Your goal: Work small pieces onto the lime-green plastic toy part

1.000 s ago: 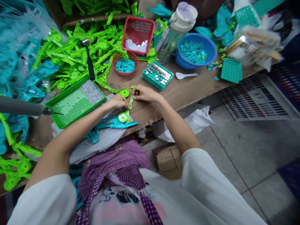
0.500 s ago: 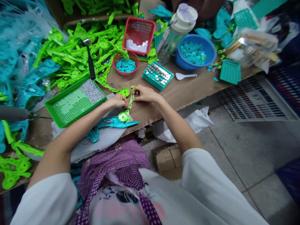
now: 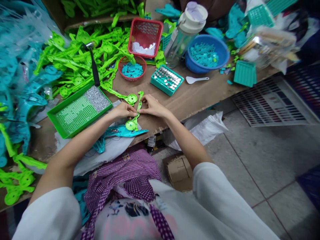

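Both my hands meet over a bright green plastic strip part [image 3: 136,113] lying on the brown table [image 3: 200,95]. My left hand [image 3: 123,110] is closed, pinching the strip's middle from the left. My right hand [image 3: 152,105] has its fingers curled onto the same strip from the right. The strip ends in a round disc near the table's front edge. Just under it lies a teal plastic part [image 3: 125,131] on a white sheet.
A green tray [image 3: 77,111] of small silvery bits sits left of my hands, a black-handled hammer [image 3: 93,63] above it. Behind are a heap of green parts [image 3: 72,60], two red baskets [image 3: 145,35], a teal tray of metal discs [image 3: 166,79], a bottle [image 3: 185,33], a blue bowl [image 3: 205,53] and a white spoon [image 3: 197,80].
My right hand slid down the green strip toward my left hand. The view shifted slightly, and the grey tool at the left edge has left the picture.
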A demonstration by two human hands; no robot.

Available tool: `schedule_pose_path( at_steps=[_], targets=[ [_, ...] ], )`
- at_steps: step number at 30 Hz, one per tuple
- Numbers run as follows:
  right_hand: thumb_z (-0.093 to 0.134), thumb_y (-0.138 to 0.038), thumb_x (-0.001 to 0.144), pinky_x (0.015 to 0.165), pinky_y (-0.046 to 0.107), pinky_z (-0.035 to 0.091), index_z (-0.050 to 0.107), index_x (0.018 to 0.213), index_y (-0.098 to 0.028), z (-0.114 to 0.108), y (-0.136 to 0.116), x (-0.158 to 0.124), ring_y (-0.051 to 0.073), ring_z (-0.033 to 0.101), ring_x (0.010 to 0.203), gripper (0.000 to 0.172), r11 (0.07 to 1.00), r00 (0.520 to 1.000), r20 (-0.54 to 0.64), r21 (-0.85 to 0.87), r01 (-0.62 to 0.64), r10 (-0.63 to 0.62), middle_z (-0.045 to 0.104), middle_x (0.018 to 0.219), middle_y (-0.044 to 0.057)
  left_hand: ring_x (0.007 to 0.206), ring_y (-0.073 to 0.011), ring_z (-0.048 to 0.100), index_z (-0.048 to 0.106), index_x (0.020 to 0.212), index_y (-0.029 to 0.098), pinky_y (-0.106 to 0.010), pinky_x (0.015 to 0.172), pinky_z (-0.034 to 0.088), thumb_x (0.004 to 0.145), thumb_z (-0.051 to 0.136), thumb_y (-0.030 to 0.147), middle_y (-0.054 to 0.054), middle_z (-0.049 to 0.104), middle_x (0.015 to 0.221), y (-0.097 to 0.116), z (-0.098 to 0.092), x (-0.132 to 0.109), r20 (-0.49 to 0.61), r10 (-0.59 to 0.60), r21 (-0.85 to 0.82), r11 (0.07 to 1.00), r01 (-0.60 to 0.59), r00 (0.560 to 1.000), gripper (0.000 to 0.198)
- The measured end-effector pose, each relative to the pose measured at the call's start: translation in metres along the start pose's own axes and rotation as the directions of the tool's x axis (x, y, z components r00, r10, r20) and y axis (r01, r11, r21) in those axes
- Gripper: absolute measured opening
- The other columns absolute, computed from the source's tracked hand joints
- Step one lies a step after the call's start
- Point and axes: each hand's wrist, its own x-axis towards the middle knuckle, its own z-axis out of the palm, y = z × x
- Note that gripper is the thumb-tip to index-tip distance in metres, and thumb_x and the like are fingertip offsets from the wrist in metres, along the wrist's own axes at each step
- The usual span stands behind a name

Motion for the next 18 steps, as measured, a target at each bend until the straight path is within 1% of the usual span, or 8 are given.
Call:
schedule_pose_path(
  at_steps=[3, 5, 8, 12, 14, 18],
  targets=[
    [0.07, -0.057, 0.079, 0.082, 0.035, 0.047, 0.06, 0.107, -0.02, 0.01, -0.001, -0.019, 0.02, 0.057, 0.091, 0.047, 0.986, 0.98, -0.183, 0.131, 0.099, -0.075, 0.058, 0.106, 0.006, 0.046, -0.006, 0.056, 0.072, 0.07, 0.011, -0.019, 0.048, 0.04, 0.07, 0.079, 0.004, 0.002, 0.064, 0.054, -0.003, -0.001, 0.002, 0.01, -0.002, -0.015, 1.0, 0.002, 1.0, 0.01],
    [0.063, -0.054, 0.087, 0.079, 0.033, 0.048, 0.063, 0.102, -0.021, 0.019, -0.007, -0.034, 0.018, 0.057, 0.088, 0.036, 0.982, 0.963, -0.245, 0.121, 0.147, -0.114, 0.058, 0.102, 0.006, 0.047, -0.0063, 0.057, 0.072, 0.069, 0.011, -0.019, 0.051, 0.043, 0.071, 0.078, 0.003, 0.002, 0.065, 0.054, -0.005, 0.0, 0.004, 0.019, -0.018, -0.035, 0.999, 0.018, 1.0, 0.01],
    [0.055, -0.041, 0.095, 0.081, 0.034, 0.049, 0.065, 0.096, -0.023, 0.033, -0.018, -0.048, 0.019, 0.059, 0.09, 0.021, 0.984, 0.957, -0.232, 0.008, 0.18, -0.173, 0.06, 0.099, 0.005, 0.049, -0.0067, 0.058, 0.071, 0.068, 0.011, -0.021, 0.057, 0.047, 0.075, 0.074, 0.002, 0.002, 0.064, 0.053, -0.006, -0.001, 0.006, 0.026, -0.036, -0.052, 0.998, 0.037, 0.999, 0.012],
    [0.05, -0.031, 0.097, 0.084, 0.036, 0.048, 0.065, 0.091, -0.021, 0.043, -0.025, -0.049, 0.021, 0.06, 0.091, 0.018, 0.975, 0.955, -0.23, -0.16, 0.155, -0.189, 0.062, 0.097, 0.007, 0.053, -0.0069, 0.058, 0.073, 0.076, 0.011, -0.023, 0.063, 0.049, 0.074, 0.074, 0.001, 0.002, 0.065, 0.057, -0.006, -0.004, 0.004, 0.077, -0.01, -0.073, 0.997, 0.016, 0.997, 0.009],
    [0.051, -0.028, 0.097, 0.082, 0.034, 0.048, 0.064, 0.09, -0.021, 0.045, -0.024, -0.047, 0.02, 0.06, 0.088, 0.017, 0.975, 0.955, -0.242, -0.177, 0.134, -0.174, 0.062, 0.095, 0.007, 0.054, -0.0068, 0.058, 0.073, 0.081, 0.01, -0.023, 0.064, 0.049, 0.072, 0.075, 0.001, 0.002, 0.067, 0.061, -0.006, -0.005, 0.002, 0.099, -0.003, -0.084, 0.996, 0.012, 0.995, 0.013],
    [0.053, -0.023, 0.093, 0.075, 0.03, 0.048, 0.061, 0.088, -0.02, 0.046, -0.021, -0.048, 0.017, 0.058, 0.079, 0.01, 0.985, 0.954, -0.255, -0.112, 0.134, -0.158, 0.06, 0.089, 0.005, 0.056, -0.0069, 0.058, 0.072, 0.086, 0.007, -0.024, 0.064, 0.048, 0.066, 0.079, 0.0, 0.001, 0.067, 0.063, -0.007, -0.006, 0.0, 0.089, -0.007, -0.091, 0.996, 0.015, 0.996, 0.023]
  ],
)
